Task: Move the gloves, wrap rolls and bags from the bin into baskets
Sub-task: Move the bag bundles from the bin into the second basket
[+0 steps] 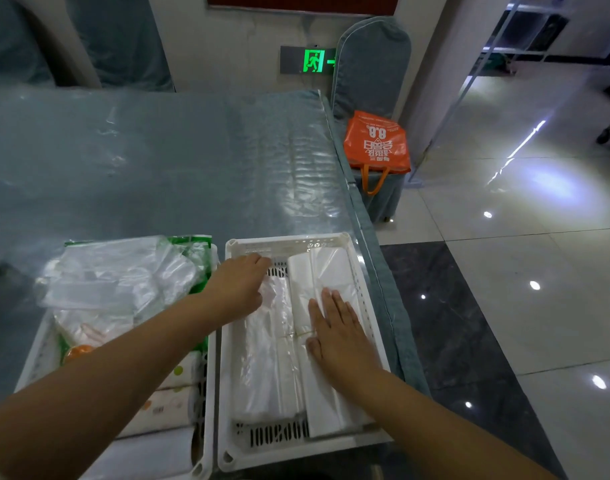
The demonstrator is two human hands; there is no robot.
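In the lower left of the frame, the left basket (206, 341) holds glove packets and wrap rolls. The left hand (237, 289) reaches right over its rim, fingers curled onto the clear bag bundle (268, 358) in the right basket (296, 242). The bundles' long axes run away from the person. The right hand (338, 334), nearer them, presses flat on the white bag bundle (331, 271) beside it.

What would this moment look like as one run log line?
step: settling bags in basket | right hand: flat on white bag stack | left hand: on clear bag bundle | right basket: two stacks | left basket: rolls, packets
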